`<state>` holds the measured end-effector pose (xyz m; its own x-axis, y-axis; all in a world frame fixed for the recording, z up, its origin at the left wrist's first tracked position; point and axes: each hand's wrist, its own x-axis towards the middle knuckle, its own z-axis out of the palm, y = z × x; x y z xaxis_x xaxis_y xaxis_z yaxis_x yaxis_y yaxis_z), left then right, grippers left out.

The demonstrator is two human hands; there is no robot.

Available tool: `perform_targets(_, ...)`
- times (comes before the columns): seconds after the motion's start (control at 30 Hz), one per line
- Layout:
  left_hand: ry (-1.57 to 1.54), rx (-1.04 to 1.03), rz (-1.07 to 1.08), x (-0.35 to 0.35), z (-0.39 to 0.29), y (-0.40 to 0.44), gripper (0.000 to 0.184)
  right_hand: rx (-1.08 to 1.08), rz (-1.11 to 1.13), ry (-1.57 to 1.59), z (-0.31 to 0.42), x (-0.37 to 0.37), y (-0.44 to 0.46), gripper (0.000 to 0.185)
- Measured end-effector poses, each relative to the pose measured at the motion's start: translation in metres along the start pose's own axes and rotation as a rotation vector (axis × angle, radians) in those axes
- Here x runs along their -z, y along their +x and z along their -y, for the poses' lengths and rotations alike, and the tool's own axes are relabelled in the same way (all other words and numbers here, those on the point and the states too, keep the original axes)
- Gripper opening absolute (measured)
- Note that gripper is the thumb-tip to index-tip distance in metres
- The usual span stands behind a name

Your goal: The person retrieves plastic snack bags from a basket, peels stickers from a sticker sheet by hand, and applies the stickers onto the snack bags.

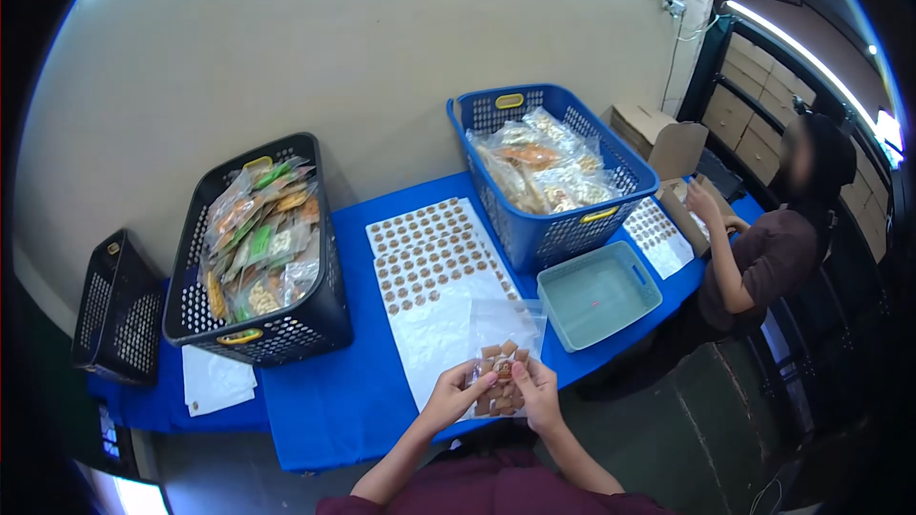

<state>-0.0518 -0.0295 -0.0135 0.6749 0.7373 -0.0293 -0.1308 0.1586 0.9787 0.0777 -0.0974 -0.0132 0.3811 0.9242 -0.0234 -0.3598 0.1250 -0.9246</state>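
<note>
My left hand and my right hand both hold a clear plastic bag of brown, square snack pieces above the table's front edge. The bag's upper part is flat and stands up above the pieces. My thumbs press on its front, on either side of a small round brown sticker. Behind the bag lies a white sheet with rows of similar round stickers. Its lower part is bare of stickers.
Left on the blue table stands a black basket of filled bags; behind right, a blue basket of bags. A green tub sits nearer. At right a co-worker handles a cardboard box beside another sticker sheet.
</note>
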Motion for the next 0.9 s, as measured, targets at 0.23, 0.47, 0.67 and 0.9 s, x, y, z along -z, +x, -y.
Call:
perform_targets(0.23, 0.021, -0.011, -0.121, -0.009, 0.003, 0.002, 0.024, -0.042, 0.119, -0.118, 0.015, 0.011, 0.011, 0.018)
perform_targets(0.47, 0.211, -0.097, -0.199, -0.016, 0.016, 0.014, 0.026, 0.008, 0.056, -0.116, 0.015, 0.014, 0.023, 0.017)
perform_targets(0.67, 0.115, -0.056, -0.188, -0.031, 0.019, 0.028, 0.025, 0.002, 0.025, -0.059, 0.021, 0.032, 0.039, 0.016)
perform_targets(0.9, 0.132, -0.124, -0.336, -0.051, 0.032, 0.062, 0.024, 0.215, 0.102, -0.115, 0.025, 0.052, 0.060, 0.032)
